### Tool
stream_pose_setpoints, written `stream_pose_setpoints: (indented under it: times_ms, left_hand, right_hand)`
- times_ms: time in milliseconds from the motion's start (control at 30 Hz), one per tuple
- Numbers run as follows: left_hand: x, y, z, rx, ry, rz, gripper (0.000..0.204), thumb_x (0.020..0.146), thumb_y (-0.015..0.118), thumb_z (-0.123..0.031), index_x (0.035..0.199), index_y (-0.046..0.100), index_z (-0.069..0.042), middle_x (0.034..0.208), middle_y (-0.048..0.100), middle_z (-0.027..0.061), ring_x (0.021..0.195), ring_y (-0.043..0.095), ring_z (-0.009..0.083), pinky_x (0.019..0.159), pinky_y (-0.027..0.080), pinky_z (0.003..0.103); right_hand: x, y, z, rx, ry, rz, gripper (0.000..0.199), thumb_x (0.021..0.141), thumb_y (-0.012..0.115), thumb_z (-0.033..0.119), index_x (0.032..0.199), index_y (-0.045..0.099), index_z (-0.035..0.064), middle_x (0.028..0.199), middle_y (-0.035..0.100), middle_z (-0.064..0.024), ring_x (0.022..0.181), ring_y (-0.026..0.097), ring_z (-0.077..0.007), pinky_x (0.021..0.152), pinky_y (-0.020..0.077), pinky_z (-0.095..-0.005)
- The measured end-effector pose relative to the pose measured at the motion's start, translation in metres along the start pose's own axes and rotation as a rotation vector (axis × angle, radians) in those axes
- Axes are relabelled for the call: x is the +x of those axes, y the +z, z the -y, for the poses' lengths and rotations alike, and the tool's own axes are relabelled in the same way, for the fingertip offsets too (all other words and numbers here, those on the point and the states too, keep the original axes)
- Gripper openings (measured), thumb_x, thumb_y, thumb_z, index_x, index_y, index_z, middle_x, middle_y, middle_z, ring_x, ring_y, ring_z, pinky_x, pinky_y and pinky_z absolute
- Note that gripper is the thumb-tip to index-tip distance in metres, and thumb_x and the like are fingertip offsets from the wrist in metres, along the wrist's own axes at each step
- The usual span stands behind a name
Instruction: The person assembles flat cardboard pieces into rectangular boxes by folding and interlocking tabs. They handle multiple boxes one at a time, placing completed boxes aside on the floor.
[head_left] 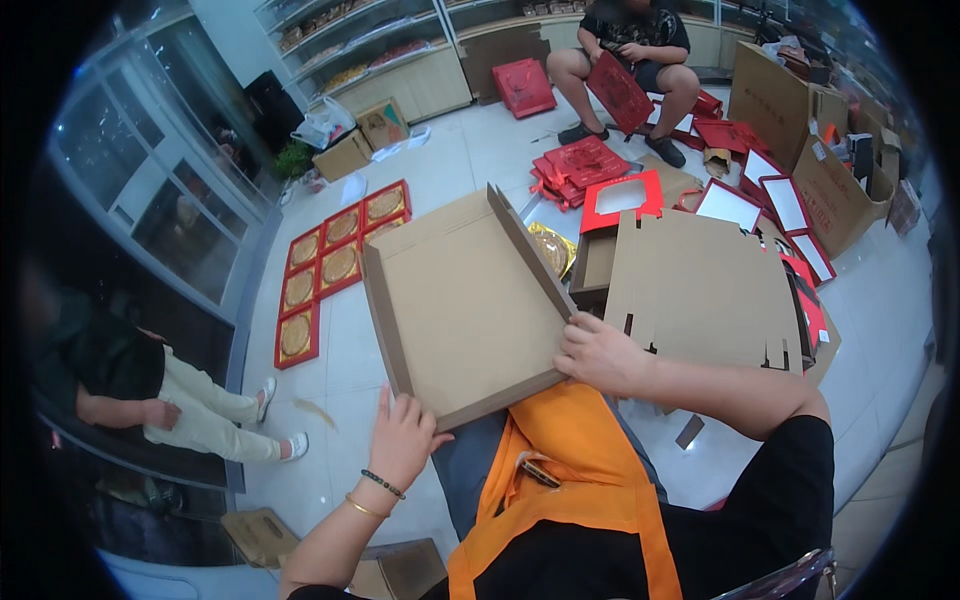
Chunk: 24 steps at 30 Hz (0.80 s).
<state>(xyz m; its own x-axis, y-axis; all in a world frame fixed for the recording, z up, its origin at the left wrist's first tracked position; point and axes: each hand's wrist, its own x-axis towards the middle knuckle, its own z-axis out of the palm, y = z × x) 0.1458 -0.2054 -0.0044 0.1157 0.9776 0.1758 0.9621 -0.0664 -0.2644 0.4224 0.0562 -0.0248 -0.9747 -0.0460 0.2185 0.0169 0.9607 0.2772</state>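
Note:
A shallow brown cardboard tray point(465, 300), folded up along its sides, rests tilted over my lap, its inside facing up. At its near left corner, my left hand point(403, 440) is closed on the wall, thumb along the near edge. My right hand point(605, 355) has its fingers bent over the near right corner; some fingertips are hidden. Just right of the tray lies a flat die-cut cardboard sheet point(700, 285) on a stack. Beyond the tray's right side, a round golden cake point(552, 250) in yellow packaging shows partly.
Red boxes with round cakes point(340, 264) line the floor to the left. Red bags point(580, 165) lie ahead near a seated person point(630, 50) holding a red folder-like piece. Large cartons point(840, 190) stand at right. Another person point(190, 400) stands at left by glass doors point(150, 160).

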Motion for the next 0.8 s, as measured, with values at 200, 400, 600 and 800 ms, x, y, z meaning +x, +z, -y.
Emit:
stream_pose_setpoints:
  times_ms: [200, 400, 600, 800]
  left_hand:
    - [0.015, 0.013, 0.031, -0.260, 0.108, 0.329, 0.049, 0.084, 0.076, -0.054, 0.091, 0.074, -0.006, 0.097, 0.066, 0.0112, 0.116, 0.058, 0.0294, 0.126, 0.026, 0.054]
    - [0.032, -0.010, 0.032, -0.246, -0.130, 0.053, 0.066, 0.084, 0.074, -0.062, 0.120, 0.071, -0.008, 0.135, 0.053, 0.0224, 0.134, 0.044, 0.0423, 0.125, 0.027, 0.053]
    - [-0.018, 0.053, -0.043, -2.184, -1.277, -0.605, 0.072, 0.103, 0.066, -0.043, 0.151, 0.037, 0.001, 0.151, 0.042, 0.0236, 0.139, 0.042, 0.0375, 0.111, 0.042, 0.050]
    - [0.008, 0.053, -0.041, -2.060, -1.120, -0.679, 0.048, 0.102, 0.066, -0.023, 0.140, 0.051, 0.003, 0.129, 0.064, 0.0097, 0.118, 0.061, 0.0192, 0.102, 0.050, 0.035]
  right_hand:
    - [0.016, 0.013, -0.022, 0.212, -0.130, 0.165, 0.032, 0.092, 0.068, 0.041, 0.083, 0.071, 0.0098, 0.081, 0.069, -0.0074, 0.103, 0.063, -0.0263, 0.107, 0.0398, -0.0390]
    - [0.022, 0.012, -0.014, 0.383, -0.162, 0.311, 0.047, 0.093, 0.068, 0.052, 0.087, 0.074, 0.0059, 0.076, 0.069, -0.0154, 0.086, 0.068, -0.0362, 0.095, 0.0495, -0.0447]
    - [0.068, -0.015, 0.089, 0.617, 0.139, 0.152, 0.044, 0.093, 0.068, 0.044, 0.085, 0.072, 0.0015, 0.072, 0.068, -0.0201, 0.078, 0.069, -0.0398, 0.078, 0.0561, -0.0478]
    - [0.095, -0.031, 0.144, 0.655, 0.168, 0.188, 0.053, 0.088, 0.073, 0.054, 0.095, 0.072, 0.0015, 0.096, 0.071, -0.0182, 0.098, 0.068, -0.0363, 0.083, 0.0559, -0.0467]
